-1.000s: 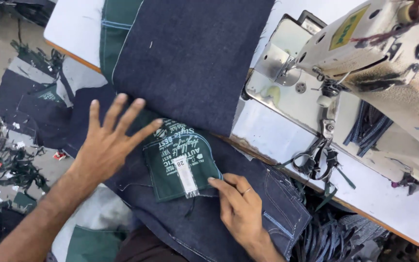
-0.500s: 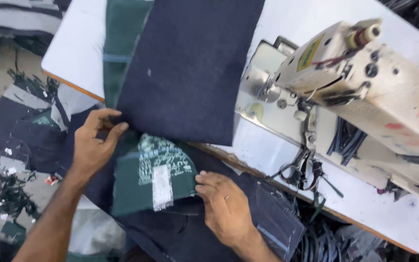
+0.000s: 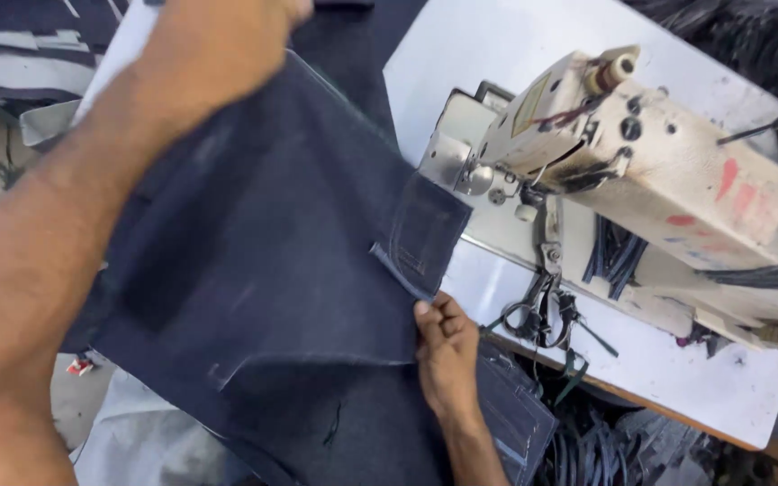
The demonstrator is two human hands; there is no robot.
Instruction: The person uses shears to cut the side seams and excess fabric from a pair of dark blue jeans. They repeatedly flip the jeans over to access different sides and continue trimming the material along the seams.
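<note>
Left hand (image 3: 227, 36) has flung the denim panel (image 3: 263, 243) over the green pocket lining

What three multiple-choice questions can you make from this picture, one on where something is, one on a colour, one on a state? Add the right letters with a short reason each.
1. Where do the scissors lie?
A. on the white table under the sewing machine's head
B. on the floor
C. on top of the denim

2. What colour is the denim piece?
A. red
B. dark blue
C. yellow

3. How does the right hand stand?
A. raised in the air, empty
B. resting on the machine
C. down on the denim's edge

Answers: 1 A, they rest on the table below the sewing machine. 2 B, the cloth is dark navy. 3 C, its fingers press the fold, while the left hand lifts the cloth.
</note>
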